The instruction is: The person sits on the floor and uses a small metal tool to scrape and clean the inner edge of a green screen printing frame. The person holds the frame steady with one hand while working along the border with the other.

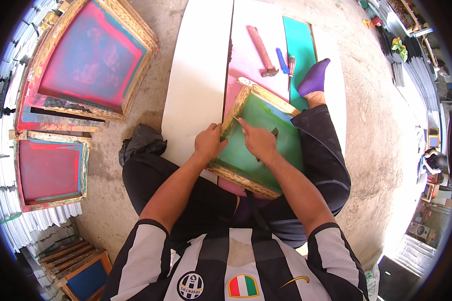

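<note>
While I sit with a square green mesh screen in a speckled wooden frame (289, 148) across my lap, tilted clockwise on the boards, my left hand (210, 142) grasps its left wooden rail (230, 119). The rail's long axis slants from near my left knee up and rightward, away from my body; the left hand is nearer, touching its outer side, while my right hand (260, 142) comes over the mesh with its index finger (243, 123) stretched to the inner edge. My other right fingers curl, and a dark tool (274, 132) shows on both sides of that hand; I cannot tell whether I am clutching it or it lies beneath.

Beyond the frame, three tools lie on the boards: one hammer with a pinkish handle (259, 46), one bright-blue slim tool (281, 60) and one screwdriver with a red-and-white striped handle (291, 64). To my left, I count three more framed screens showing their mesh: one large blue-and-pink (93, 57), one smaller dull red (50, 168), and one dark blue (87, 280) at lower left.
</note>
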Action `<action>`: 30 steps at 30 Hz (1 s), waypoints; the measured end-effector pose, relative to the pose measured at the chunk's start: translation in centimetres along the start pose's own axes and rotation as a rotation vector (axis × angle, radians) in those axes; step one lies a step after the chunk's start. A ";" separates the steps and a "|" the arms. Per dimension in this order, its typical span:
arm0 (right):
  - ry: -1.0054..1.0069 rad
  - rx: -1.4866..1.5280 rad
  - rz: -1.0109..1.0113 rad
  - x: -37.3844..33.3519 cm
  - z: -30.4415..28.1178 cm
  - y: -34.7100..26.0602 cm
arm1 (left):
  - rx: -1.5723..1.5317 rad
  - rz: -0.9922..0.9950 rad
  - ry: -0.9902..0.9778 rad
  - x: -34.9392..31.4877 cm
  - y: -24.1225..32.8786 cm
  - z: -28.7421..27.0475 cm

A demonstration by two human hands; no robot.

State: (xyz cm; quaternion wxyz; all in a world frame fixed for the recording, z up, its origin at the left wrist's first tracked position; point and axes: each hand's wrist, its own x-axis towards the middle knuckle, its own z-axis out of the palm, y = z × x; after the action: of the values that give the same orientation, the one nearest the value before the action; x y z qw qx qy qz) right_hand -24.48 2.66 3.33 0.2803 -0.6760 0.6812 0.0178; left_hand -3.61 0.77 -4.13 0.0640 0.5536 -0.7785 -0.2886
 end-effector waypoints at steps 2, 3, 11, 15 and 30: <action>-0.022 -0.016 -0.001 0.1 -0.2 -0.1 | 0.003 -0.001 -0.025 0.0 0.0 -0.1; -0.033 -0.023 -0.002 0.2 -0.3 -0.2 | 0.006 0.008 -0.013 0.0 0.0 -0.1; 0.056 0.370 -0.159 3.1 3.9 3.7 | 0.016 0.024 -0.014 0.6 0.4 -0.5; -0.051 -0.096 -0.088 2.3 0.9 -0.4 | 0.006 0.039 0.006 0.1 -0.7 -0.5; 0.128 0.136 -0.069 0.8 2.2 2.2 | 0.000 -0.031 -0.021 0.2 0.5 -0.9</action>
State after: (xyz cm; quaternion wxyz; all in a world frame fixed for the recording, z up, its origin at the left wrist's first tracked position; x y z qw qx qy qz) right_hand -25.72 2.99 0.37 0.2819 -0.6783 0.6736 -0.0815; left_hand -3.74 0.38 -3.17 0.0515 0.5627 -0.7704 -0.2954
